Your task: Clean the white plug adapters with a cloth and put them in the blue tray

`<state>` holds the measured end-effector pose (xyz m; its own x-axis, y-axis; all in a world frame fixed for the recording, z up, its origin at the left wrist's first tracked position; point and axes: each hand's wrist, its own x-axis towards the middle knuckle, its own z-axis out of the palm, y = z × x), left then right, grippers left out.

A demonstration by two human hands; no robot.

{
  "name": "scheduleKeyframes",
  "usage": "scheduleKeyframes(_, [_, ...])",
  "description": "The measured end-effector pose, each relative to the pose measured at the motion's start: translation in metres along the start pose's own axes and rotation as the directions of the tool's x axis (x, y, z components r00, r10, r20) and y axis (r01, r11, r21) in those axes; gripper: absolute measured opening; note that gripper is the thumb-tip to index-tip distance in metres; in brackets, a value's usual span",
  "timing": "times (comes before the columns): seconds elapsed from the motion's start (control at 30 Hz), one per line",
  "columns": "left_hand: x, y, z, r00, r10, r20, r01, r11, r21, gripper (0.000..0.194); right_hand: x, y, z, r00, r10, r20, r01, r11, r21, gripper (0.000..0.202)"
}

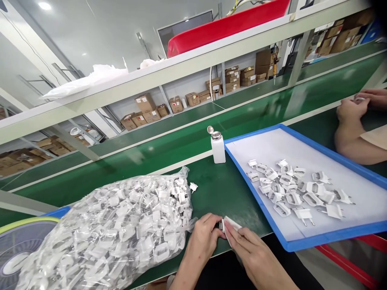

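My left hand point(203, 241) pinches a small white plug part point(222, 226) at the table's front edge. Pressed against that part is a folded white cloth point(232, 222), held under the fingers of my right hand point(252, 251). The part is mostly covered by fingers and cloth. Left of my hands lies a big clear plastic bag point(121, 225) full of white plug parts, and one loose plug point(193, 187) sits by its opening. To the right, a blue-rimmed tray point(255, 193) holds several white plug parts with metal pins.
A white bottle point(218, 150) with its metal lid flipped up stands beside the tray. At right, a co-worker's hands point(352, 105) hold something small. A fan point(22, 249) is at lower left. Overhead, a shelf beam point(187, 76) crosses the view, with a red bin point(223, 30) on it.
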<state>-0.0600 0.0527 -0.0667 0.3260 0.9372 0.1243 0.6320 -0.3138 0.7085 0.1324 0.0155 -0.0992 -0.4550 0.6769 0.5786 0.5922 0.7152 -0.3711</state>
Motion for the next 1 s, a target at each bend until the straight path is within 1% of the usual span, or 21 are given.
scheduleKeyframes(0.07, [0.000,0.002,0.000,1.000,-0.005,-0.005,0.005,1.000,-0.001,0.041,0.012,0.007,-0.004,0.995,0.095,0.035,-0.098,0.990,0.105,0.054])
scheduleKeyframes(0.1, [0.000,0.003,0.000,1.000,-0.007,-0.007,0.007,1.000,0.000,0.042,0.020,0.009,-0.008,0.991,0.118,0.059,-0.125,0.983,0.132,0.047])
scheduleKeyframes(0.17, [0.000,0.004,0.001,1.000,-0.007,-0.010,0.007,1.000,0.003,0.043,0.035,0.011,-0.017,0.986,0.129,0.102,-0.146,0.973,0.178,0.038])
scheduleKeyframes(0.23, [-0.001,0.005,0.001,1.000,-0.005,-0.010,0.005,1.000,0.009,0.043,0.045,0.009,-0.023,0.982,0.139,0.131,-0.165,0.963,0.215,0.036])
scheduleKeyframes(0.3, [-0.002,0.005,0.002,1.000,-0.005,-0.010,0.005,1.000,0.016,0.042,0.045,0.006,-0.024,0.980,0.147,0.131,-0.173,0.960,0.221,0.035])
scheduleKeyframes(0.37, [-0.003,0.004,0.002,1.000,-0.006,-0.001,0.006,1.000,0.017,0.042,0.037,0.004,-0.019,0.983,0.148,0.112,-0.168,0.965,0.201,0.035])
scheduleKeyframes(0.43, [-0.004,0.002,0.002,1.000,-0.007,0.012,0.007,1.000,0.008,0.045,0.024,0.003,-0.009,0.989,0.126,0.081,-0.138,0.977,0.163,0.039])
scheduleKeyframes(0.53, [-0.006,0.001,0.003,1.000,-0.016,0.021,0.016,1.000,-0.012,0.050,0.005,0.002,0.003,0.998,0.062,0.030,-0.064,0.994,0.085,0.054])
scheduleKeyframes(0.6, [-0.006,0.000,0.003,1.000,-0.026,0.018,0.026,0.999,-0.026,0.051,-0.003,-0.001,0.007,1.000,0.020,0.002,-0.020,0.999,0.033,0.061])
scheduleKeyframes(0.67, [-0.006,0.000,0.003,0.999,-0.036,0.012,0.037,0.998,-0.048,0.051,-0.006,-0.004,0.006,0.998,-0.057,-0.005,0.057,0.997,-0.056,0.062])
scheduleKeyframes(0.73, [-0.004,0.001,0.002,0.999,-0.051,0.002,0.051,0.995,-0.082,0.050,-0.005,-0.007,-0.001,0.989,-0.146,0.002,0.145,0.978,-0.150,0.059])
scheduleKeyframes(0.77, [-0.003,0.001,0.001,0.998,-0.064,-0.005,0.063,0.993,-0.104,0.049,-0.004,-0.007,-0.006,0.985,-0.174,0.012,0.174,0.970,-0.170,0.057])
scheduleKeyframes(0.8, [-0.002,0.001,0.000,0.996,-0.082,-0.015,0.080,0.988,-0.129,0.047,-0.003,-0.008,-0.011,0.983,-0.180,0.016,0.180,0.971,-0.155,0.057])
scheduleKeyframes(0.87, [0.000,0.002,-0.002,0.990,-0.136,-0.044,0.126,0.975,-0.184,0.044,-0.001,-0.009,-0.023,0.991,-0.132,-0.006,0.132,0.991,-0.010,0.057])
scheduleKeyframes(0.9, [0.001,0.003,-0.002,0.984,-0.169,-0.061,0.152,0.964,-0.216,0.041,-0.001,-0.010,-0.028,0.997,-0.074,-0.033,0.077,0.993,0.093,0.058])
scheduleKeyframes(0.93, [0.001,0.004,-0.002,0.976,-0.204,-0.079,0.178,0.951,-0.254,0.038,-0.003,-0.012,-0.033,0.998,0.006,-0.058,0.006,0.979,0.205,0.058])
scheduleKeyframes(0.97, [0.001,0.006,-0.002,0.967,-0.236,-0.091,0.200,0.934,-0.295,0.033,-0.005,-0.016,-0.036,0.990,0.114,-0.083,-0.082,0.944,0.319,0.054])
scheduleKeyframes(1.0, [0.000,0.009,-0.001,0.961,-0.260,-0.096,0.215,0.918,-0.332,0.028,-0.008,-0.020,-0.038,0.962,0.256,-0.098,-0.191,0.883,0.428,0.046])
